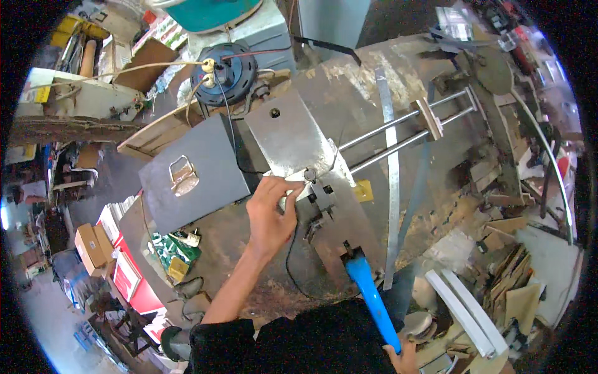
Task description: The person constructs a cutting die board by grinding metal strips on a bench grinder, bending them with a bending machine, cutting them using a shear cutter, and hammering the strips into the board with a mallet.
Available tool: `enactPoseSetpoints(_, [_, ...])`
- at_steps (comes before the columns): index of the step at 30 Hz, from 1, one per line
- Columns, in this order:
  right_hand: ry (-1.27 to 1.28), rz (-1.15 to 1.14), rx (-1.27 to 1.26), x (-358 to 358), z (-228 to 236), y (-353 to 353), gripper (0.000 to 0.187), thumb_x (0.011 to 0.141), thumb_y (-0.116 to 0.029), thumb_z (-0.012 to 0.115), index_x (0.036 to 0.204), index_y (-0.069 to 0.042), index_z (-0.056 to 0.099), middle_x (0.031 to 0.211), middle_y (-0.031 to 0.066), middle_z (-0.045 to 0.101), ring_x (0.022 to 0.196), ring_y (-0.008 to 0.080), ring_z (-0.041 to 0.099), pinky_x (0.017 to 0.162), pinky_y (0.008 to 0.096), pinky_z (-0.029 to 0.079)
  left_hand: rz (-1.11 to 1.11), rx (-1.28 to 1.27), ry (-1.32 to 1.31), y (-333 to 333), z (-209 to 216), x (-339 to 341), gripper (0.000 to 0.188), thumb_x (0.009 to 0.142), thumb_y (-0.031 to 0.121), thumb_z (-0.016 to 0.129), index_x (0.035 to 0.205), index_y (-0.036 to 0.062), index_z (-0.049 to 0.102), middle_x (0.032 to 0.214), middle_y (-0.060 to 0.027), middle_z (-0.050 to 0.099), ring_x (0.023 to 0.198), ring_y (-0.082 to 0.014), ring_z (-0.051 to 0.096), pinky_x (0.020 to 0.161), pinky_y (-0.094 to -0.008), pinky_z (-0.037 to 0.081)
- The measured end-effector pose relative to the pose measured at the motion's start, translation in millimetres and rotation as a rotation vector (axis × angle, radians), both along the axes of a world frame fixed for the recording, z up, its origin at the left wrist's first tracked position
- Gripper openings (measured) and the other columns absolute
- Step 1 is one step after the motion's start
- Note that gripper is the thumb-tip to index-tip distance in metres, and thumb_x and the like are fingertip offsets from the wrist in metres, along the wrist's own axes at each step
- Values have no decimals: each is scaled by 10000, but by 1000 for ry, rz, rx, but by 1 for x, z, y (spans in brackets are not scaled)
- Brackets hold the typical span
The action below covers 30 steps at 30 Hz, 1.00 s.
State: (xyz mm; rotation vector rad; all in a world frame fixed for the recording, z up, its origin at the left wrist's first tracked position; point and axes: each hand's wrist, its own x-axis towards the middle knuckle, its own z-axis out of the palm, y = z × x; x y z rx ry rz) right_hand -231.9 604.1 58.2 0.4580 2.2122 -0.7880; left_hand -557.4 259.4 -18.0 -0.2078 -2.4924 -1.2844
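A metal bench tool lies across the worktable, with a flat steel plate [293,131] and a long blue lever handle [374,299] angled toward me. My right hand [406,358], partly cut off by the lower edge, is closed on the handle's near end. At the middle of the tool, my left hand [273,209] pinches a small flat white piece [299,189] between thumb and fingers. A small round knob [309,174] sits by the fingertips. Two steel guide rods [389,145] run right from the tool and carry a sliding stop block [429,119].
Left of the tool stands a dark grey metal box [193,174] with a handle. Behind it is a blue cable reel [224,73] with plugs in it. A metal strip [390,181] crosses the table under the rods. Scrap boards [507,280] and white bars [467,311] lie at the right.
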Motion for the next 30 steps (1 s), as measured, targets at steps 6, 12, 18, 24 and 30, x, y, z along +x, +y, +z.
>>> enactPoseSetpoints(6, [53, -42, 131, 12, -2, -7, 548, 814, -522, 715, 985, -3, 671, 798, 242, 629, 747, 457, 621, 712, 529, 499, -15, -46, -76, 0, 10, -3, 177, 727, -68, 716, 878, 24, 715, 810, -119, 678, 765, -238, 655, 699, -312, 506])
enactPoseSetpoints(12, [-92, -90, 28, -31, 12, -18, 499, 869, -443, 659, 1016, 34, 665, 789, 259, 620, 808, 429, 566, 746, 496, 460, -48, -40, -12, -16, 5, -18, 139, 740, -88, 692, 845, 3, 694, 807, -129, 676, 755, -275, 646, 674, -345, 506])
enactPoseSetpoints(18, [48, -80, 9, -17, 5, -16, 586, 853, -553, 648, 1027, 6, 675, 861, 277, 664, 826, 487, 625, 783, 546, 495, -164, -31, -8, -19, -1, -20, 130, 709, -62, 708, 816, 12, 698, 765, -125, 648, 741, -270, 654, 675, -339, 503])
enactPoseSetpoints(24, [-200, -106, 139, -39, 38, -31, 585, 853, -557, 656, 1018, 4, 675, 846, 261, 661, 818, 471, 628, 784, 525, 494, -171, -48, -14, -22, -1, -21, 92, 739, -63, 686, 811, -11, 662, 767, -134, 639, 722, -290, 618, 650, -357, 486])
enactPoseSetpoints(30, [-301, -161, 12, -39, 27, -21, 662, 832, -628, 641, 1041, -1, 674, 887, 284, 655, 845, 469, 632, 756, 536, 504, -218, -25, 19, -18, 1, -24, 106, 729, -72, 679, 809, -10, 647, 758, -140, 618, 716, -299, 606, 634, -360, 479])
